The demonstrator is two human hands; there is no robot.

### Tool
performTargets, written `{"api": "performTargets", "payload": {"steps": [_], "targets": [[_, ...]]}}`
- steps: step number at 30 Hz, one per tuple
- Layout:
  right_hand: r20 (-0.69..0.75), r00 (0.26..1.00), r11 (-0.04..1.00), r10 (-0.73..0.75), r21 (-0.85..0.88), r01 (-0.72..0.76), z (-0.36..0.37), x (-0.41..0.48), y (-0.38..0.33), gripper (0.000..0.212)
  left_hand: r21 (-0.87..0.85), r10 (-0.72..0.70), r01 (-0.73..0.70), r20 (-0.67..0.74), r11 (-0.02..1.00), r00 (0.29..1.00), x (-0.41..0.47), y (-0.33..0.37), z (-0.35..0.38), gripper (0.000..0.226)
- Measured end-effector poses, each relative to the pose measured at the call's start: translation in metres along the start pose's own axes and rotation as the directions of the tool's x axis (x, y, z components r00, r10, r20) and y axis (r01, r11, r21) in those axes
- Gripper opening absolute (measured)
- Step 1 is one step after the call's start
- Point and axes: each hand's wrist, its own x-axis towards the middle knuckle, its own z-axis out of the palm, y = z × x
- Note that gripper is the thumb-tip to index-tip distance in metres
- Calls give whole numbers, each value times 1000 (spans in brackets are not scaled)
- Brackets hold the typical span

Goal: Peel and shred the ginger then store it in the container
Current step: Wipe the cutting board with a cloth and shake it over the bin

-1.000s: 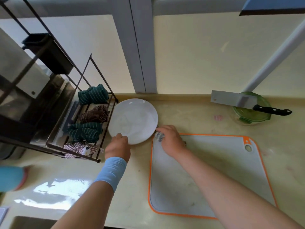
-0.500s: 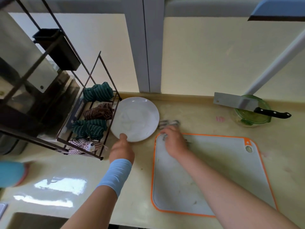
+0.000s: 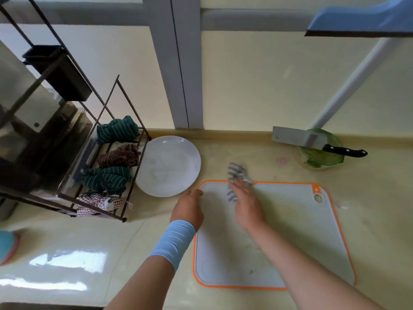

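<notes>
At the far-left corner of the orange-edged cutting board, the left hand sits beside a white plate while the right hand blurs over a grey striped object; how the fingers of either are set cannot be told.

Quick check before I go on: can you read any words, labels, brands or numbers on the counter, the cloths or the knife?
No text can be read in this view.
White tag on the checked cloth: dark marks, too small to read.
Cleaver blade: no legible brand.
Pink mark on the counter: a blurred smudge, not letters.
</notes>
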Motion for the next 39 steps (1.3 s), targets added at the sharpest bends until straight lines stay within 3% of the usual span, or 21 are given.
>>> {"api": "performTargets", "payload": {"steps": [2, 4, 7, 9, 11, 13, 16, 19, 23, 25, 27, 29, 30, 34, 39], "targets": [[205, 969, 988, -139, 102, 120, 15, -16, -39, 51, -51, -12, 11, -30, 999, 999, -1, -1, -4, 40], [290, 939, 979, -185, 142, 149, 15, -34, -67, 48, -134, -86, 79, -45, 988, 995, -1, -3, -7, 43], [51, 997, 959, 58, 274, -70, -8, -34, -67, 48, -109, -124, 117, -53, 987, 991, 3, 0, -7, 39], [-197, 959, 943, 205, 303, -139, -30, -12, -42, 46, -17, -60, 59, -72, 998, 996, 7, 2, -2, 33], [-336, 902, 960, 271, 156, -231, -54, 23, -7, 44, 15, -18, 19, -69, 1000, 997, 9, 7, 2, 34], [-216, 933, 955, 289, -2, -296, -69, 50, 21, 45, 3, -49, 49, -64, 999, 997, 12, 10, 4, 34], [10, 982, 979, 187, -89, -186, -48, 58, 20, 44, -27, -75, 73, -91, 997, 993, 17, 10, 0, 34], [165, 986, 1000, 2, 12, -4, -10, 32, -22, 52, -169, -136, 116, -116, 979, 984, 16, 6, -5, 34], [383, 914, 984, -132, 164, 73, 0, -16, -66, 56, -313, -221, 176, -113, 933, 969, 6, 0, -6, 36], [291, 949, 973, -121, 223, 56, -10, -38, -66, 54, -285, -198, 162, -102, 945, 975, 0, -2, -4, 37], [31, 999, 977, -41, 212, 34, -29, -45, -53, 56, -205, -121, 95, -117, 974, 986, -6, -1, -1, 34], [-175, 984, 992, 47, 123, -26, -49, -46, -26, 58, -157, -5, -17, -141, 987, 990, -13, 2, 3, 35], [-209, 975, 997, 72, 42, -65, -59, -46, -10, 59, -135, 42, -62, -147, 989, 988, -17, 4, 5, 36], [-32, 983, 964, 182, -191, -185, -53, -61, 27, 63, -56, 91, -94, -54, 994, 994, -29, 5, 13, 44], [236, 969, 997, 71, -28, -67, -9, -65, -36, 54, -155, 104, -107, -28, 982, 994, -42, -3, 11, 47]]}}
